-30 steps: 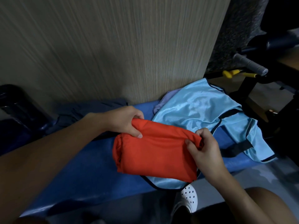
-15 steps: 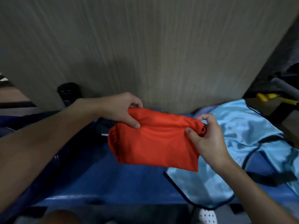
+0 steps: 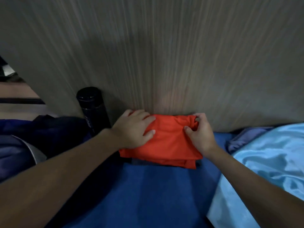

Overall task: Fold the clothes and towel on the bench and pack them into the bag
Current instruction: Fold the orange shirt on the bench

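You are setting the folded bright-orange garment (image 3: 164,140) down at the back of the padded blue bench (image 3: 148,195), hard against the wood-grain wall panel (image 3: 164,55). A second ago you were holding it over the shiny light-blue jersey (image 3: 271,158), and half a second ago you were carrying it through the air in both hands. The bundle is now lying on a dark folded piece (image 3: 138,161) whose edge is showing under its near side. Your left hand (image 3: 134,129) is no longer gripping; it is lying flat on the left part of the orange cloth, fingers straight, pressing it down. Your right hand (image 3: 199,134) is pinching the far right corner of the same cloth between thumb and curled fingers, bunching it a little. A tall black cylindrical bottle (image 3: 93,109) is standing against the wall just beside your left hand. Further left, a dark navy fabric mass with pale piping (image 3: 24,145) is lying, probably the bag, though no opening is showing. The light-blue jersey is spreading unfolded over the right end of the bench, a dull purple cloth (image 3: 243,139) tucked beside it. Judging from this, the orange item is joining a folded stack rather than going into the bag, so packing is still waiting and the jersey is looking like the next piece to fold
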